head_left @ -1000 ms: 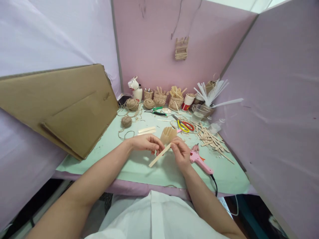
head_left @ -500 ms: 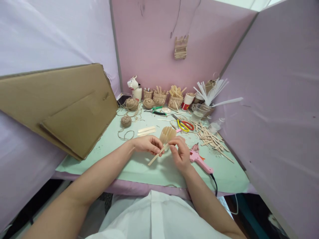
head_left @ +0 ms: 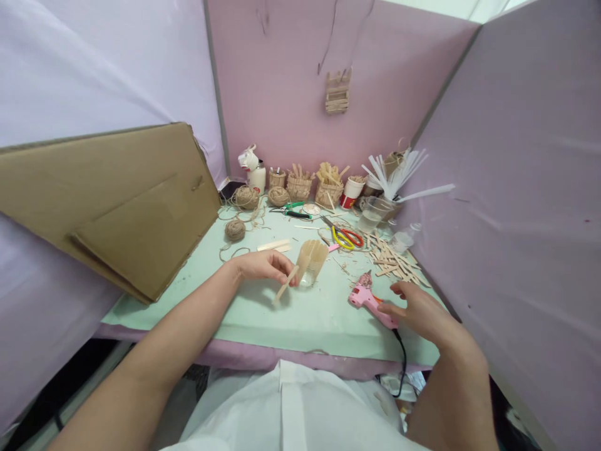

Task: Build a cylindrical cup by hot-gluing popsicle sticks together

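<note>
My left hand (head_left: 273, 266) pinches a flat wooden craft stick (head_left: 285, 285), which slants down toward the near edge. Right beside those fingers stands a small clear cup (head_left: 307, 277) with upright craft sticks (head_left: 312, 252) fanned around its far side. Whether the left fingers also touch the cup I cannot tell. My right hand (head_left: 416, 308) is over the handle of a pink hot glue gun (head_left: 370, 302), its thumb and fingers apart. The glue gun lies on the table, nozzle pointing away, cord running off the near edge.
Loose sticks (head_left: 394, 260) are piled at the right, near yellow-and-red-handled scissors (head_left: 344, 238). Green-handled pliers (head_left: 295, 212), twine balls (head_left: 235, 230) and stick-filled containers (head_left: 329, 191) sit farther back. A cardboard sheet (head_left: 141, 207) leans at the left; glue sticks (head_left: 389, 178) stand in a cup.
My right hand has let go of the craft stick and moved right to the glue gun. The left hand keeps the stick, shifted slightly left.
</note>
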`<state>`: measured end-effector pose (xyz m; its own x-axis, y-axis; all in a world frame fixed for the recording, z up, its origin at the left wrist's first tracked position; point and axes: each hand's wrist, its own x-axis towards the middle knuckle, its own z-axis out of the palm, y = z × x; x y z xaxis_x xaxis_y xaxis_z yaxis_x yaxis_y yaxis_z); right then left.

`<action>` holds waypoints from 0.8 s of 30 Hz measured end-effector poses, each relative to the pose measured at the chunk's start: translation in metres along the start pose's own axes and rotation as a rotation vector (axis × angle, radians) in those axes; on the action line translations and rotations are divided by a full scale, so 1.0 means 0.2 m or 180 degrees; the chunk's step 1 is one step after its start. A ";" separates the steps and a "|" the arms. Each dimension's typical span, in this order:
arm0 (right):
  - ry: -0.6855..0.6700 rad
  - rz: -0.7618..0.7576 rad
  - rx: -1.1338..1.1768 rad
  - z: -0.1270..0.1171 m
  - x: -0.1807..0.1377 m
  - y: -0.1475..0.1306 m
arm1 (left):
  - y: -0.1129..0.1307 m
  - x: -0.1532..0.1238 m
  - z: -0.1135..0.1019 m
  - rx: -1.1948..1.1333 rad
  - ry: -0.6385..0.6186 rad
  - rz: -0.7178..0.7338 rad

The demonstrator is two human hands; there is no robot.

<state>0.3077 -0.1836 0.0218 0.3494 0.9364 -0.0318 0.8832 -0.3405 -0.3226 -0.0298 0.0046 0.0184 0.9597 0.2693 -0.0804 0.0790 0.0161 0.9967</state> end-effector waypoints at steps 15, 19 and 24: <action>0.0223 -0.1423 0.2021 0.34 0.20 -0.65 | -0.05 0.04 -0.04 -0.0112 0.0433 -0.0191; 0.0341 -0.1206 0.2222 0.42 0.28 -0.70 | -0.05 0.03 -0.05 -0.0186 0.0579 -0.0317; 0.0525 -0.1260 0.2062 0.43 0.28 -0.70 | -0.04 0.03 -0.06 -0.0161 0.0586 -0.0331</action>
<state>0.1771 -0.0762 -0.0160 0.1331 0.9360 0.3260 0.6105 0.1816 -0.7709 -0.0289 0.0183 0.0098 0.8813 0.4349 -0.1849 0.1569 0.0999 0.9826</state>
